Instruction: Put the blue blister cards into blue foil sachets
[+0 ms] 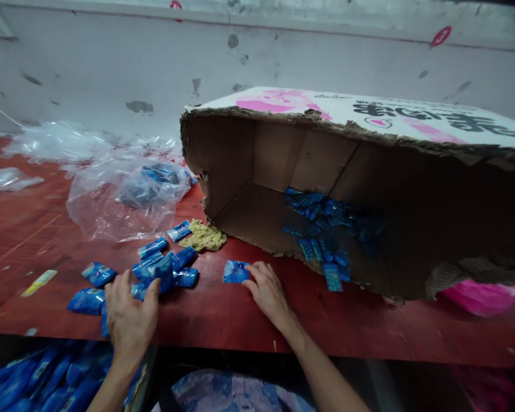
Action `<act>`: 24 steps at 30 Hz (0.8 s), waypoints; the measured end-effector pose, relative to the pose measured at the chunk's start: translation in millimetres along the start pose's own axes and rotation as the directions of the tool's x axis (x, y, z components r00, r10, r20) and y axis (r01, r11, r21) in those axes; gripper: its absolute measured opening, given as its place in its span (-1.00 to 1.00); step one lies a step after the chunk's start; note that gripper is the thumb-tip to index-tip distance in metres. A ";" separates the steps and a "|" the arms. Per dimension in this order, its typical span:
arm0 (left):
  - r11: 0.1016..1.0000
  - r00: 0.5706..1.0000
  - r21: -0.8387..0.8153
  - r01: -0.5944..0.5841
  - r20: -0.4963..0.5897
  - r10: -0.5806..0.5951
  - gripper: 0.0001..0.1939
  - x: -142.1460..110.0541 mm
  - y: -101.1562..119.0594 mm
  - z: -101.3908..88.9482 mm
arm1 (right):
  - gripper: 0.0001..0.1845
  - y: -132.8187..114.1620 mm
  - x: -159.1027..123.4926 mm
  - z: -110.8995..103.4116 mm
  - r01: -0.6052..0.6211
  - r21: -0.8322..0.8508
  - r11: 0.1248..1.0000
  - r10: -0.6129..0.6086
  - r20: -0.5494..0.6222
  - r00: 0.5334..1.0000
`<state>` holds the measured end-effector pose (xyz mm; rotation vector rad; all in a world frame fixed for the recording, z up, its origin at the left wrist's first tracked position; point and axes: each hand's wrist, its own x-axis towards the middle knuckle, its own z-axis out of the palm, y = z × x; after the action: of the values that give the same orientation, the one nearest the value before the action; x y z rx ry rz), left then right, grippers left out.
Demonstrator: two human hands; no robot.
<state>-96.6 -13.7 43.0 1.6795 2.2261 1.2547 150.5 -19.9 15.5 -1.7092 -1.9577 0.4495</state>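
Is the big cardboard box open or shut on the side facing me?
Open. The box's near side has a ragged torn edge, no flap covers the gap, and blue packets show inside.

Reads "3" in white on the red tag [441,36] at upper right. Shows large dark characters [476,124] atop the white carton [347,137], not decipherable. Bears only illegible print on the blue packets [235,271].

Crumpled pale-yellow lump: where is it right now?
In the head view, the crumpled pale-yellow lump lies left of centre on the red tabletop, between small shiny blue packets and the left edge of the large torn white cardboard box.
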 end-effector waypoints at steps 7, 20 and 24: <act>0.950 0.987 -0.311 0.004 0.154 0.046 -0.61 -41.1 30.8 25.6 | -0.94 4.6 23.8 23.7 -0.024 -0.139 0.990 0.026 0.006 1.000; 0.333 0.523 -0.430 0.839 0.804 -0.281 -0.59 -71.8 57.3 64.7 | -0.80 -9.5 -12.3 7.1 0.070 -0.074 0.995 -0.077 -0.096 0.992; 0.297 0.519 -0.447 0.844 0.821 -0.238 -0.72 -72.1 58.8 66.8 | -0.87 -18.0 -26.4 0.3 0.094 0.251 0.963 -0.052 -0.172 0.984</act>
<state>10.9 -33.4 8.6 0.5647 1.1995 1.0053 137.9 -48.7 21.2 -1.4569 -1.7532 0.4969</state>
